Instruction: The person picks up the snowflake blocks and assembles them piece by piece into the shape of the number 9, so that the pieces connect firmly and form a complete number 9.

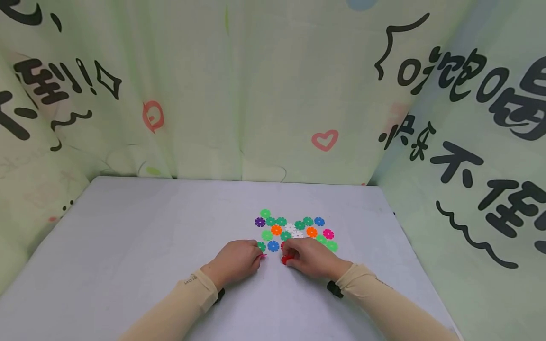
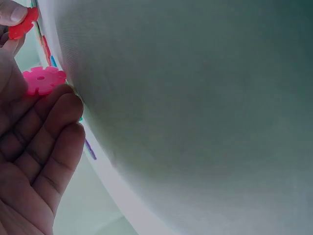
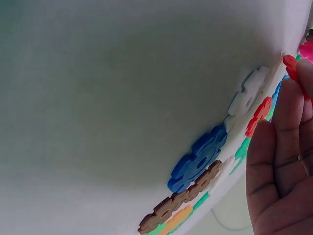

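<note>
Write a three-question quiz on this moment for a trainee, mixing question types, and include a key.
1. Which disc does the left hand pinch?
2. True or false: in the head view, the purple disc lies farther left than both orange discs.
3. The right hand holds:
A. a blue disc
B. a red disc
C. a white disc

Key:
1. The pink disc.
2. True.
3. B.
</note>
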The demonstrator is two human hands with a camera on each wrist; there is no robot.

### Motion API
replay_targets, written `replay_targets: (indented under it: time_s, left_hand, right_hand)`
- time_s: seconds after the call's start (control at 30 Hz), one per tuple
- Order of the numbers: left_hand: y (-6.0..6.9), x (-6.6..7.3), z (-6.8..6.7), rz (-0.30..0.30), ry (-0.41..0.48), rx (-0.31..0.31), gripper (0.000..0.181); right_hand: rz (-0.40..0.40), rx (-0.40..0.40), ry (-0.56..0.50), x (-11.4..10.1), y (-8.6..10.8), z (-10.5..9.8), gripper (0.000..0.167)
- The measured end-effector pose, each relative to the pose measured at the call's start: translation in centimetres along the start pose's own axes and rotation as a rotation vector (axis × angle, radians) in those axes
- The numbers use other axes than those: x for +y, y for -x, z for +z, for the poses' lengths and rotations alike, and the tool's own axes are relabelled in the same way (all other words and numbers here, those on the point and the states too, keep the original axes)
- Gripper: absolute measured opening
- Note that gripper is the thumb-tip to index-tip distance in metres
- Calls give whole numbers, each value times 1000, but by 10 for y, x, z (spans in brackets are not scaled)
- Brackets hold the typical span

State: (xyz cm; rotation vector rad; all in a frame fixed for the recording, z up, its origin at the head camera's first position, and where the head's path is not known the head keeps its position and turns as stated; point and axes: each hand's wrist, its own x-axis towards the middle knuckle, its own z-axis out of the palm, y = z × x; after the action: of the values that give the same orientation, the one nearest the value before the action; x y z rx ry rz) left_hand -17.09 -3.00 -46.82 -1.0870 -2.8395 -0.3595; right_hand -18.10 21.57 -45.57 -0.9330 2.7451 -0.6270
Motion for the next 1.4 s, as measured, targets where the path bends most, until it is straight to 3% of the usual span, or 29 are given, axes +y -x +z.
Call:
replay_targets:
  time_s: [0.3,0.57,0.7,0.93,1.1,1.4]
  left_hand:
    - [-2,-1,1,-17,-3,28,13]
    - [-2,-1,0,-36,8,37,11]
    - [-2,-3,-1,-31,34,53,9]
    - [-3,-5,0,-1,42,28,15]
    - [-2,-8,0,-13,44,37,14]
    - [3,-7,-13,-88,173,33,7]
  right_hand:
    - [18,43,-102,-5,2,0,24]
    - [31,40,-111,-6,3,0,23]
    - [38,43,-125,-5,4,-1,22]
    - [42,45,-167,-4,5,-1,19]
    - [38,49,-184,-3,6,-1,19]
    - [61,69,-263,-6,6,-3,21]
